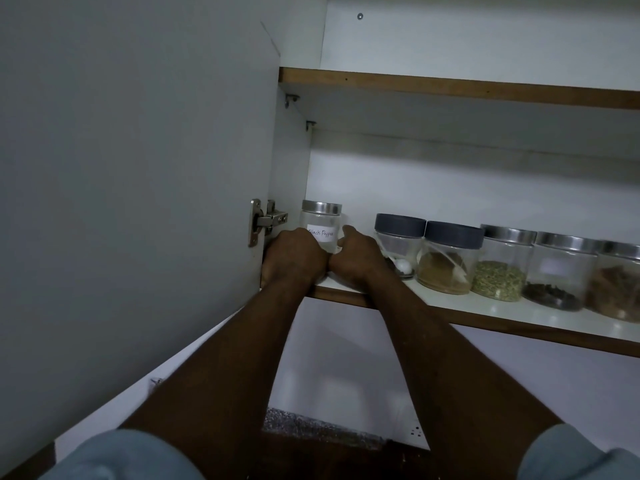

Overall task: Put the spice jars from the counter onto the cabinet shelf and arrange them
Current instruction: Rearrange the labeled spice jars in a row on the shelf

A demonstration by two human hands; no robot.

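A clear glass jar [322, 221] with a steel lid and a white label reading "Black Pepper" stands at the far left of the cabinet shelf [485, 311]. My left hand [294, 256] wraps its left side and my right hand [356, 259] its right side, so both grip its lower half. To the right runs a row of jars: a grey-lidded jar [398, 240], a grey-lidded jar of brown powder [448, 258], a steel-lidded jar of green seeds [502, 265], a steel-lidded jar of dark spice [557, 271], and a jar of brown pieces [616, 282] cut by the frame edge.
The open cabinet door [138, 168] stands close on the left with its hinge [265, 220] beside my left hand. An upper shelf [450, 88] spans above. Below, a speckled counter edge [311, 424] shows between my forearms.
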